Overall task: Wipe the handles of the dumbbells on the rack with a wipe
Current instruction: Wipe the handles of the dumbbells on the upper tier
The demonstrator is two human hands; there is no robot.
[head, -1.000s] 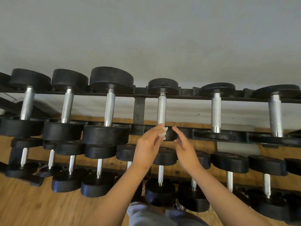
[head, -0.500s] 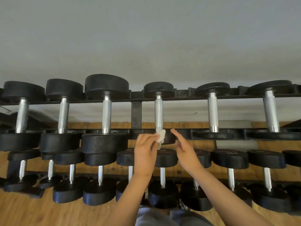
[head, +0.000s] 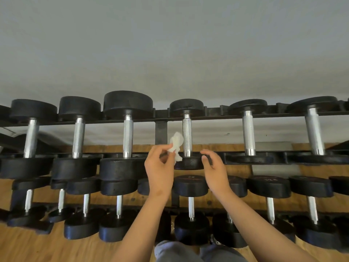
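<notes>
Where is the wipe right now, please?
In the head view, the left hand pinches the wipe at centre frame, between the rack post and a top-row dumbbell handle.

I have both arms stretched up and away from me, bare, angling in toward each other. My left forearm rises from low centre, and my right forearm comes in from the lower right. My left hand shows its back to me, thumb and forefinger curled together, pinching a crumpled white wipe that sticks up past the fingertips. My right hand hangs just to the right at the same height, apart from the left, fingers loosely curved and holding nothing. Both wrists look roughly straight.
</notes>
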